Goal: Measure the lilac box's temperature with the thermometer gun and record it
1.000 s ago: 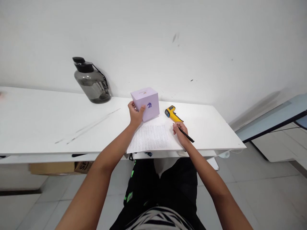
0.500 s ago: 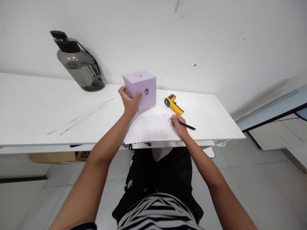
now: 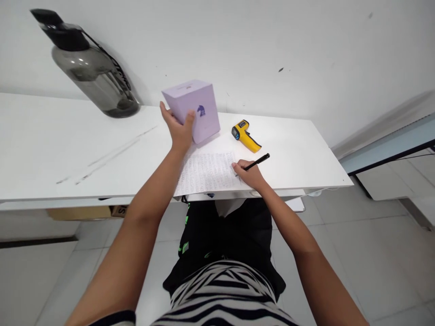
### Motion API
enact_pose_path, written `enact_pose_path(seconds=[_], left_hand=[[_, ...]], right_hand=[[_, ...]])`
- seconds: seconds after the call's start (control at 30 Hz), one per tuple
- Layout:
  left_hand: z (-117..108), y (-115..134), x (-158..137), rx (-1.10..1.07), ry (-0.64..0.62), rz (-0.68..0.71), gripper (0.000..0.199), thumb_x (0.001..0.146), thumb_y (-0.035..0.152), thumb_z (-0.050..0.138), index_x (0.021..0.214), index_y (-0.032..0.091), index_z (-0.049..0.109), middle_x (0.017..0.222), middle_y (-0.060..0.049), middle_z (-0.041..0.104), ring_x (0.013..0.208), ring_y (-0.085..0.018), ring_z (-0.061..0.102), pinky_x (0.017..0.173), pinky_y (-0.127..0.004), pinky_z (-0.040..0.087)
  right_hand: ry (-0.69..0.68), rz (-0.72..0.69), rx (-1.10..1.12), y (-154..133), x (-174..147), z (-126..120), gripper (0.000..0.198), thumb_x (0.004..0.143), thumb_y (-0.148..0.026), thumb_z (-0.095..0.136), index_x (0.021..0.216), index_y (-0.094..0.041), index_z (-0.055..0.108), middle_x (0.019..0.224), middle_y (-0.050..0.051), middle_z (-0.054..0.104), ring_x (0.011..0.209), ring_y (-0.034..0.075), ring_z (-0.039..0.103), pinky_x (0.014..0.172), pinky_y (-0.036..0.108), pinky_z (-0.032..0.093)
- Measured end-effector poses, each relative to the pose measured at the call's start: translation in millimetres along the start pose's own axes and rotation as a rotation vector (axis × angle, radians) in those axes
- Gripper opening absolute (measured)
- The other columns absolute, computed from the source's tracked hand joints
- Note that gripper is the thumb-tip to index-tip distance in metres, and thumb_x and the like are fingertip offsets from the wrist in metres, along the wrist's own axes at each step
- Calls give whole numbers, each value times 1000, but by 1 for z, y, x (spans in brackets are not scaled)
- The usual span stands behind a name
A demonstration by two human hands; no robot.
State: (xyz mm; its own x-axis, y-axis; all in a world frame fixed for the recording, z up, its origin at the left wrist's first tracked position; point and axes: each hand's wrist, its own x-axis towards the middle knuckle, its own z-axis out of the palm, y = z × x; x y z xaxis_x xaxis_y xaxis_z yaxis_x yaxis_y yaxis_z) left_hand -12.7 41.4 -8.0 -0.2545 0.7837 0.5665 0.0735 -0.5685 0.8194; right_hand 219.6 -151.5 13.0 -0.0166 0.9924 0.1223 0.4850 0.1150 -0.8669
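A lilac box [image 3: 206,118] with a dark blue horse-head mark is gripped at its left side by my left hand [image 3: 180,129], thumb on the front face. The box is tilted, and its lower edge is close to the white table. My right hand [image 3: 249,173] is closed around a black pen [image 3: 258,161], its tip pointing down at the right edge of a sheet of paper [image 3: 207,173]. Dense rows of handwriting cover the sheet. Just beyond my right hand lies a yellow and black infrared thermometer [image 3: 247,137].
At the back left a large grey water bottle [image 3: 97,77] with a black lid stands by the wall. The white table [image 3: 41,149] has its front edge right before my body. Under it, at the left, is a cardboard box [image 3: 79,213]. A blue-grey panel [image 3: 387,140] is at the right.
The lilac box has tipped further in my left hand. My right hand has turned the pen so its rear end points up, with the tip on the sheet's right side. The camera view has shifted.
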Motion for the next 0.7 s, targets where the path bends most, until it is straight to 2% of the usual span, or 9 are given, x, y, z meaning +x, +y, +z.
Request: enact_pose_path(seconds=[0.17,0.27,0.4,0.53,0.7], left_hand=[[1,4,-10,72,-147,132,133,58,91,70,163,40,5,140,-12,43,142,-38,43,121,-55,34],[7,16,-14,83,-201,173,131,58,91,69,164,39,11,144,-13,43,146,-39,39,122,-56,34],[7,18,-12,95,-174,202,121,63,90,67,162,38,21,146,-13,41,148,-39,38,124,-55,32],[5,5,-15,77,-203,184,119,62,88,70,160,38,25,147,-12,41,147,-38,39,123,-55,34],[20,-9,-25,14,-183,84,101,76,87,59,158,40,23,154,-11,36,149,-34,37,124,-50,35]], right_hand=[[-5,-22,-32,2,1,3,46,88,-50,53,57,-24,30,55,-6,30,56,10,31,56,29,26],[4,-28,-81,3,2,5,45,88,-47,53,58,-24,29,55,-5,29,57,11,30,57,30,25],[-19,-21,-78,5,1,5,43,88,-46,52,59,-24,31,56,-5,30,58,11,32,58,30,26],[-89,-6,-24,6,1,3,42,88,-46,54,59,-23,34,57,-5,33,58,11,33,59,30,28],[-86,13,36,1,1,-1,42,86,-47,55,58,-24,34,56,-5,35,58,11,36,60,29,30]])
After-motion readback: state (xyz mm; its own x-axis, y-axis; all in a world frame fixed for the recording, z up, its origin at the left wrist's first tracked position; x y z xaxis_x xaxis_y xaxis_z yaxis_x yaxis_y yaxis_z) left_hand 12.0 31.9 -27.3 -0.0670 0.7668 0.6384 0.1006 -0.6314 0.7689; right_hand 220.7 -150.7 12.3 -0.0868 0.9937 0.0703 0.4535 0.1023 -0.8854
